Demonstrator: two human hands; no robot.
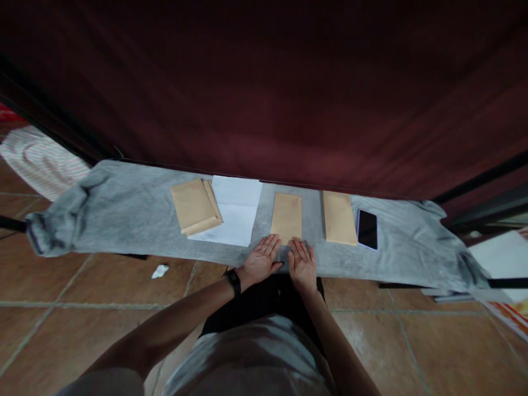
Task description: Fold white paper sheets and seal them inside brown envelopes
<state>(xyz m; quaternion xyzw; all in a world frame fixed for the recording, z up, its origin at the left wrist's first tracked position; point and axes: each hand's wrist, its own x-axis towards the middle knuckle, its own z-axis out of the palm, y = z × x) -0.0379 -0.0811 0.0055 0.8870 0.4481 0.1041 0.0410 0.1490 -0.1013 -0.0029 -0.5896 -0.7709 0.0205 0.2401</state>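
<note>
Envelope (286, 212), brown and flat, lies near the middle of the grey cloth (136, 212), its upper end close to the cloth's far edge and a faint reddish print at its upper right corner. At its lower end, toward the cloth's near edge, the left hand (262, 261) lies flattened with fingers out straight, the tips at the lower left corner; the right hand (303, 267) is spread likewise at the lower right corner. Neither hand grips anything. A dark band (234, 282) circles the left wrist. Left of the envelope, white paper (239, 217) reaches the cloth's far edge, and a pile of brown envelopes (193, 203) overlaps its left side. To the right lies a brown stack (339, 217), with a dark-screened phone (367, 230) just beside it, toward the cloth's right end. Dark red fabric (264, 110) rises behind the far edge. Below the near edge, a white scrap (160, 271) lies on the tiled floor (124, 330); past the left end is a striped cloth (45, 159).
</note>
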